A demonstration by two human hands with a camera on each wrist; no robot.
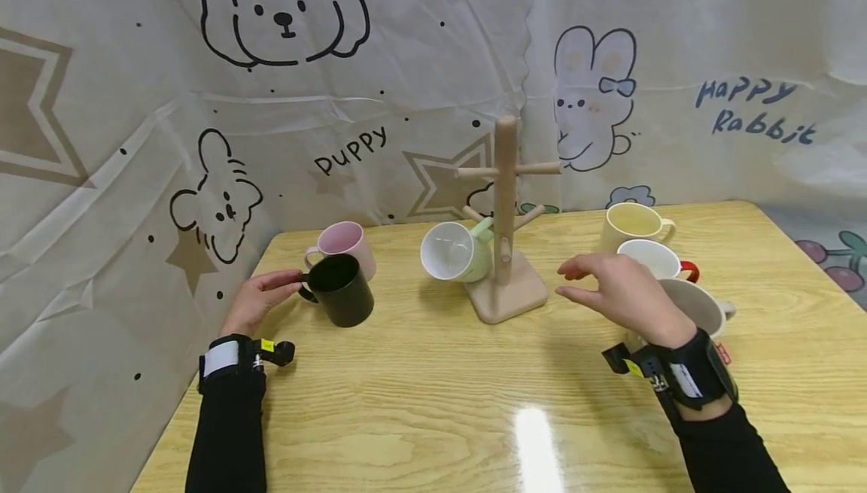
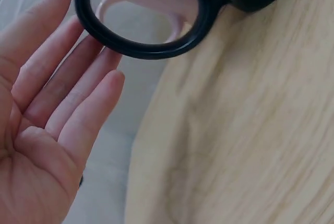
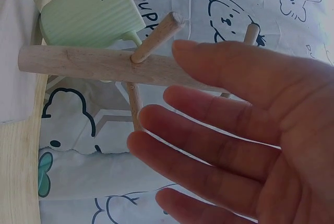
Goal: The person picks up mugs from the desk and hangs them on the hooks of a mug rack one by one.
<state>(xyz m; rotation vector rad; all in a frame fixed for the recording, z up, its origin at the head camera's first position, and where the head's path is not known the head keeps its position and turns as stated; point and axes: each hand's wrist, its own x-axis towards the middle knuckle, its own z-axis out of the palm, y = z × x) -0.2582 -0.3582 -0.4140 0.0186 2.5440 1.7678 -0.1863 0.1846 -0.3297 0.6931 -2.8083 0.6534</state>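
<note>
In the head view my left hand [image 1: 257, 299] pinches the handle of a black mug [image 1: 344, 297] at the table's left side. The left wrist view shows the loop of the black handle [image 2: 151, 54] at the thumb and fingertips, with the fingers nearly straight. My right hand [image 1: 622, 290] holds nothing; its fingers are loosely bent, right of a wooden mug tree [image 1: 504, 207]. A pale green mug [image 1: 474, 256] with a white inside hangs tilted at the tree's left side, its handle at a peg. The right wrist view shows the green mug [image 3: 88, 12] beyond the post.
A pink mug [image 1: 355, 248] stands behind the black one. On the right are a yellow mug [image 1: 619, 229], a white mug with a red handle [image 1: 689, 271] and a greyish mug [image 1: 698, 308] partly behind my right wrist. A patterned curtain [image 1: 420, 86] hangs behind the wooden table [image 1: 393, 403].
</note>
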